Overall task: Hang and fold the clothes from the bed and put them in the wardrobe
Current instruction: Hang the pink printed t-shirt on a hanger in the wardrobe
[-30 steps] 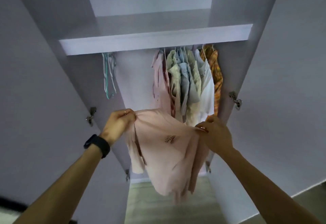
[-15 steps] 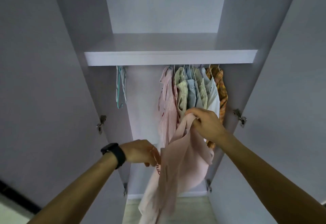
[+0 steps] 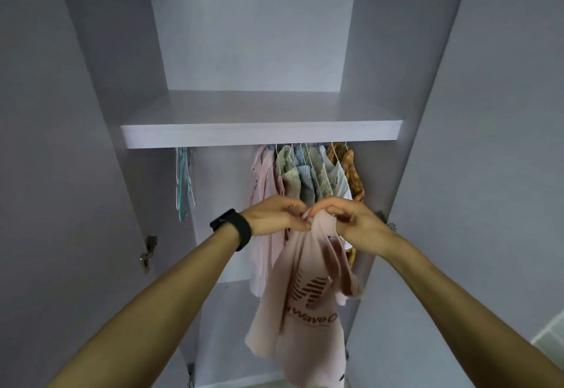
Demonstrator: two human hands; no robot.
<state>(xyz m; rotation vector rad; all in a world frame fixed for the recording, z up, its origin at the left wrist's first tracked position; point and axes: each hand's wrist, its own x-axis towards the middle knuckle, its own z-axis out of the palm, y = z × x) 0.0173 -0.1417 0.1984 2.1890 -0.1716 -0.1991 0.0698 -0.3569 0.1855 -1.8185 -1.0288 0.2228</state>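
A pale pink T-shirt [image 3: 308, 305] with a dark red print hangs bunched in front of the open wardrobe. My left hand [image 3: 274, 216] and my right hand [image 3: 351, 219] meet at its top and both grip the gathered fabric. Behind them several shirts [image 3: 305, 174] hang on hangers from the rail under the shelf [image 3: 259, 137], on the right side. I cannot see whether a hanger is inside the pink T-shirt.
A bunch of empty hangers [image 3: 183, 183] hangs at the rail's left end. The wardrobe doors [image 3: 61, 174] stand open on both sides, with hinges [image 3: 148, 250] on their inner edges. The compartment above the shelf holds nothing visible.
My hands held the T-shirt spread wide, then came together. The left hand rose from below to join the right at the shirt's top, and the shirt now hangs gathered.
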